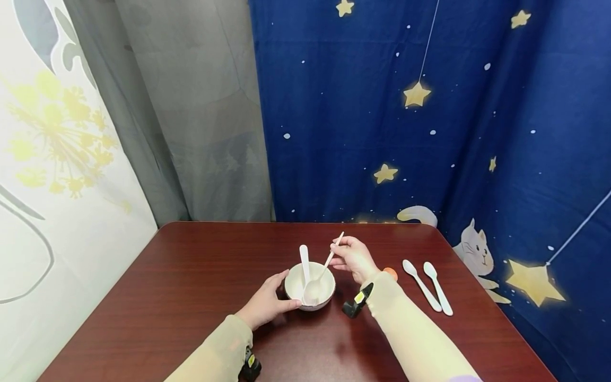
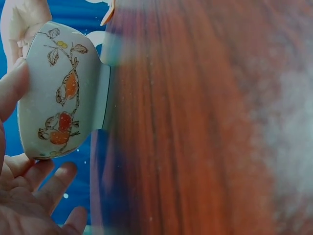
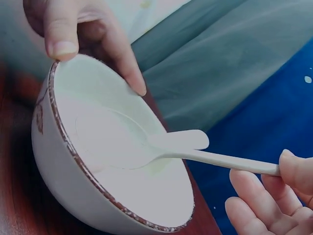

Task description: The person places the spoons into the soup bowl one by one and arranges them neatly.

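A white bowl [image 1: 328,287] with a brown speckled rim stands on the table before me; birds and branches decorate its outer wall [image 2: 63,98]. My left hand [image 1: 268,302] grips it from the left, thumb at the near rim and fingers at the far side. With thumb and fingers my right hand [image 1: 354,259] pinches the handle end of a pale spoon [image 3: 220,159], whose head is inside the bowl. A second white spoon [image 1: 304,259] leans in the bowl, its handle sticking out over the far rim; its lower part is partly hidden by the held spoon.
Two white spoons, one [image 1: 423,286] left of the other [image 1: 440,292], lie side by side on the dark red wooden table [image 1: 215,254] at right. An orange item [image 1: 391,273] is partly hidden behind my right sleeve. Curtains [image 1: 343,132] hang behind the table's far edge.
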A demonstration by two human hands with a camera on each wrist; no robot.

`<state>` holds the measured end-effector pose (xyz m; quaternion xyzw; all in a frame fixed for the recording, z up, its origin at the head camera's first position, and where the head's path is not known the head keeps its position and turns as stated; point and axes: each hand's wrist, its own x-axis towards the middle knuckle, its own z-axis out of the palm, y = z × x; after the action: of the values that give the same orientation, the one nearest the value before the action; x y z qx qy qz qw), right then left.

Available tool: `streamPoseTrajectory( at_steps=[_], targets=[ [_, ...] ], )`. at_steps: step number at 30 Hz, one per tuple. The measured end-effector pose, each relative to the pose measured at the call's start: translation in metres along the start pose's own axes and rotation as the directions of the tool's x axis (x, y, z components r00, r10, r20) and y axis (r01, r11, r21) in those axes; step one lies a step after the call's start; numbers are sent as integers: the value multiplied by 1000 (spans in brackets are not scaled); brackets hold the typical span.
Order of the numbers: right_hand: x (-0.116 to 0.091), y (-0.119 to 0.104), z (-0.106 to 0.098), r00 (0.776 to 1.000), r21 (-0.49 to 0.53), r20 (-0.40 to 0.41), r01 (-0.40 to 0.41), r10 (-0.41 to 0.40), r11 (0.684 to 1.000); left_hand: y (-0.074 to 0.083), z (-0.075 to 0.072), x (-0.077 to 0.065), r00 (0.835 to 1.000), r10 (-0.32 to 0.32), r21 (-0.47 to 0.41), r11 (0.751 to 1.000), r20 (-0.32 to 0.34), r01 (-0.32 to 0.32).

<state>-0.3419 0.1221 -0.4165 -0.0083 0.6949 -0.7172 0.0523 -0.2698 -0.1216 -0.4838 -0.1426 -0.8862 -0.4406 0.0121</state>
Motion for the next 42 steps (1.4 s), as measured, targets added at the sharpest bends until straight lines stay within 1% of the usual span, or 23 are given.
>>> streamPoseTrajectory(
  at_steps=[7,13,17,19,21,25,28,33,37,42],
  targets=[
    [8,3,10,1000,-90,16,6,-5,996,-1,0,1,1000,7,1,1000,-6,-7],
    [12,7,19,999,-124,39,-3,7,992,-1,0,0,1000,17,-4,1000,-7,-17],
    [16,10,24,999,-161,41,-14,21,987,-2,0,1,1000,9,-12,1000,2,-9],
    [18,12,26,999,-189,35,-6,13,982,-1,1,1,1000,5,-14,1000,3,-5],
    [20,15,28,1000,-226,27,19,-13,974,-1,1,1,1000,-4,-21,1000,2,4],
    [24,18,32,997,-322,12,75,-75,944,0,1,1,1000,-14,-19,1000,-2,14],
    [26,19,35,996,-366,7,86,-90,926,0,1,1,1000,-10,-13,1000,-7,10],
    [26,21,39,996,-380,11,81,-83,922,1,2,0,1000,-9,-11,1000,-11,9],
    [25,21,42,999,-362,15,51,-49,931,0,2,0,1000,-11,-12,1000,-12,11],
    [26,22,44,999,-372,29,30,-21,928,-1,2,0,1000,-20,-23,1000,-7,19]
  ],
)
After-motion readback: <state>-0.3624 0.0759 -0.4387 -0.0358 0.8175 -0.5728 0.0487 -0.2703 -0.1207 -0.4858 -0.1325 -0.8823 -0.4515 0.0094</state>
